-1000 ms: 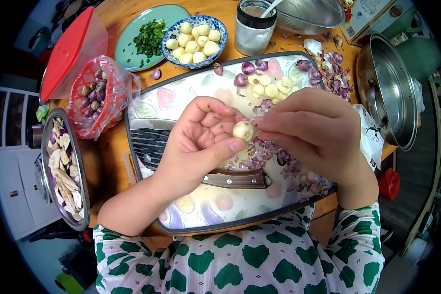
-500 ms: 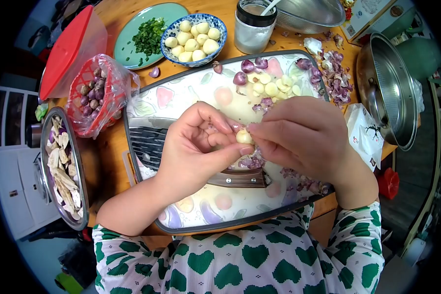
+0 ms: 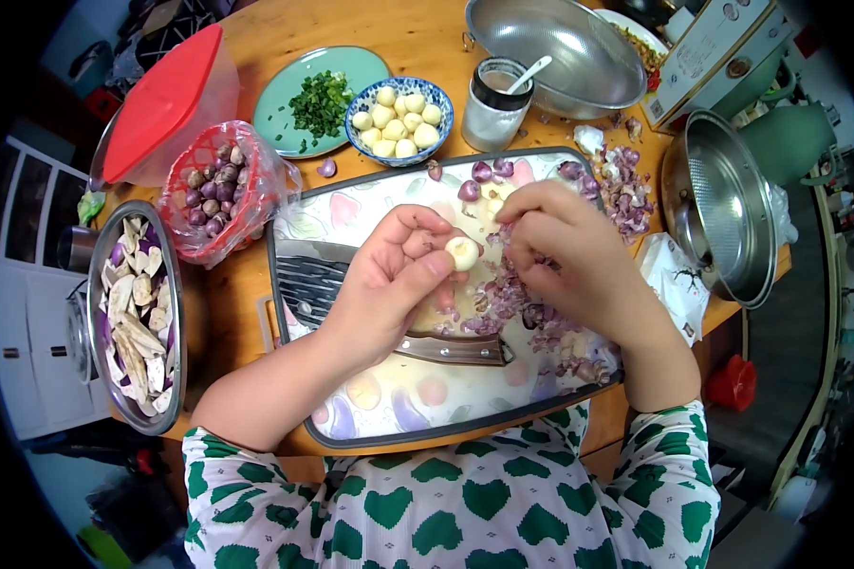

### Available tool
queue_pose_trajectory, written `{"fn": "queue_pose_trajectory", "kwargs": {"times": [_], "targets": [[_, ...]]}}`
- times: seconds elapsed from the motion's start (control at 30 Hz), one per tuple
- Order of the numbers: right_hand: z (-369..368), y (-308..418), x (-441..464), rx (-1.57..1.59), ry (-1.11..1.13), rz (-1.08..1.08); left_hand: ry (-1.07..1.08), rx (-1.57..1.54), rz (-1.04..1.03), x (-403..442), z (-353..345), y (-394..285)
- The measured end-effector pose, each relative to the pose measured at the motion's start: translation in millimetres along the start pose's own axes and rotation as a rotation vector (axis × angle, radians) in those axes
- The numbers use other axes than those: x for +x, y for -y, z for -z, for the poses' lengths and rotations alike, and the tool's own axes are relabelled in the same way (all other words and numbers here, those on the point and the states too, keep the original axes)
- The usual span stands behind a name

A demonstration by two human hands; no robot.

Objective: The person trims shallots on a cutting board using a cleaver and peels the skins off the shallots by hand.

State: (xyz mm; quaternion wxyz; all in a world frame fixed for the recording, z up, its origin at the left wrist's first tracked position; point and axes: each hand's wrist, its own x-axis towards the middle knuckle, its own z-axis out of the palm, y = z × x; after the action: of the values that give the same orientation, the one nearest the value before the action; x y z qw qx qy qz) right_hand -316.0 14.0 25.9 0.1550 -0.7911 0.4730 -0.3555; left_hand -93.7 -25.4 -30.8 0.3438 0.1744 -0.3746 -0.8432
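Note:
My left hand [image 3: 403,275] pinches a round, creamy peeled garlic clove [image 3: 462,253] between thumb and fingers, above the cutting board [image 3: 351,417]. Just to its right is my right hand [image 3: 565,251], apart from the clove. Its fingers are curled downward, and whatever they hold is hidden. Purple papery skins [image 3: 503,303] lie scattered below both hands. A cleaver [image 3: 451,349] rests on the board under my left hand, its dark blade pointing left. Unpeeled purple bulbs [image 3: 470,191] and pale cut pieces [image 3: 492,192] sit at the board's far side.
Behind the board stand a blue-patterned bowl [image 3: 353,102] of peeled cloves, a green plate [image 3: 273,112] with chopped greens and a jar [image 3: 491,123]. Left are a red basket [image 3: 176,204] of bulbs and a tray [image 3: 177,332] of eggplant pieces. A steel pan [image 3: 764,218] stands right.
My right hand has come away from the clove, moving right with its fingers curled. The clove stays in my left hand, now showing a bare pale surface. The camera view has shifted slightly.

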Motion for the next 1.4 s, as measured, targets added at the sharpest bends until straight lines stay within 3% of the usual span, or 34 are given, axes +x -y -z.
{"fn": "queue_pose_trajectory", "kwargs": {"times": [0.13,0.17,0.23,0.3,0.5,0.6,0.7,1.1,1.2,1.33,1.4], "targets": [[-0.5,7.7,-8.1,0.179,0.025,-0.13,-0.081,0.001,-0.125,-0.1,-10.5,2.0],[-1.1,9.6,-8.3,0.146,-0.049,-0.083,-0.065,0.018,-0.145,-0.3,-10.8,2.9],[-14.9,15.8,-12.9,0.467,-0.239,-0.107,-0.036,0.051,-0.175,-0.2,-8.8,5.7],[-15.1,11.0,-19.7,0.541,-0.239,-0.061,-0.01,0.047,-0.157,-2.1,-8.9,4.2],[-4.6,8.6,-19.1,0.217,-0.052,0.06,0.024,0.058,-0.175,-2.3,-8.1,6.5],[-6.4,7.4,-18.4,0.278,-0.035,0.042,0.017,0.061,-0.172,-3.6,-7.8,7.5],[-20.7,3.7,-18.0,0.336,-0.209,0.033,0.01,0.059,-0.176,-3.1,-5.9,8.8],[-23.3,-2.8,-15.9,0.201,-0.269,-0.014,0.079,0.008,-0.131,-0.2,-5.5,8.7],[-12.9,2.3,-10.9,0.236,-0.275,-0.133,0.062,-0.021,-0.103,-0.5,-4.8,8.7],[9.9,-6.4,-6.4,-0.138,0.007,-0.012,-0.013,0.012,-0.039,-1.6,-7.9,-1.5],[12.1,-6.0,-5.4,-0.214,-0.009,0.032,-0.006,0.028,-0.033,-1.4,-6.9,-3.5]]}}
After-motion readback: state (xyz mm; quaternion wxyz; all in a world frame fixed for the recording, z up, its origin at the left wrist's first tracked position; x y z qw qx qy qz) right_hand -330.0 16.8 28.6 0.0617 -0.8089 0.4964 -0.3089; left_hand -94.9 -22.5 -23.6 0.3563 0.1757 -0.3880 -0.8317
